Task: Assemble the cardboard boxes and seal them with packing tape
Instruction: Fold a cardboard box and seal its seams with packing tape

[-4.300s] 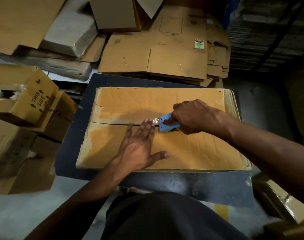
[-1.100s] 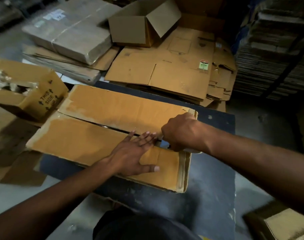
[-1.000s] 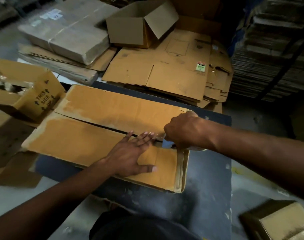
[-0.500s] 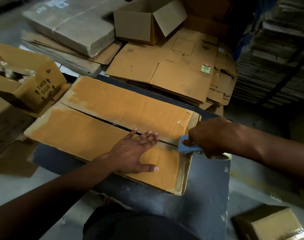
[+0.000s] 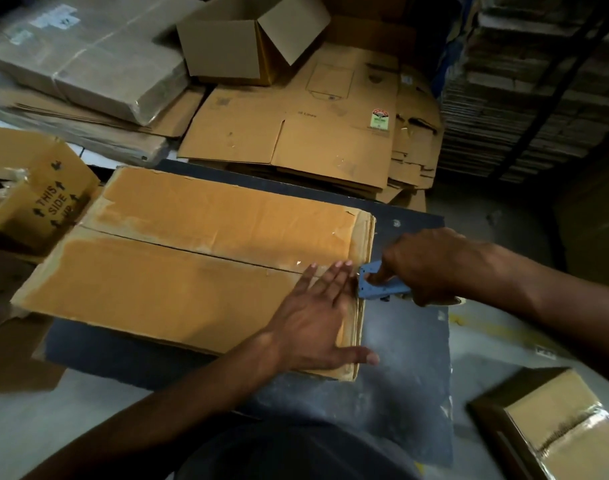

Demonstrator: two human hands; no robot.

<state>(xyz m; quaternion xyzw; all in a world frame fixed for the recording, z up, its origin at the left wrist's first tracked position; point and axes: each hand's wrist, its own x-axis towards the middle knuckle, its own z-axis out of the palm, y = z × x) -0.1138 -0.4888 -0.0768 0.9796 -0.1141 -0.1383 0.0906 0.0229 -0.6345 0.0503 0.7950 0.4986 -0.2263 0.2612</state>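
Cardboard box (image 5: 199,268) lies flat-topped on a dark work table (image 5: 410,372), its two top flaps meeting along a centre seam (image 5: 178,245) that runs from the far left edge toward the near right end. The left hand (image 5: 317,323) rests on the box top at that right end, palm down, fingers straight and together over the seam, thumb spread out past the box corner; it holds nothing and only presses the flaps flat. The right hand (image 5: 431,265) is just off the box's right edge, fingers curled round a blue tape dispenser (image 5: 377,284) whose toothed front touches or nearly touches the end of the seam. A faint sheen along the seam suggests tape already lies there, though in this dim light I cannot be sure how far it reaches. The step in hand looks like the end of the taping run over the top seam. The next move probably calls for carrying the tape down over the right end wall, tearing it on the dispenser's teeth, then smoothing the end down with the flat left hand. Another taped box (image 5: 556,431) sits at lower right, apart from the table.
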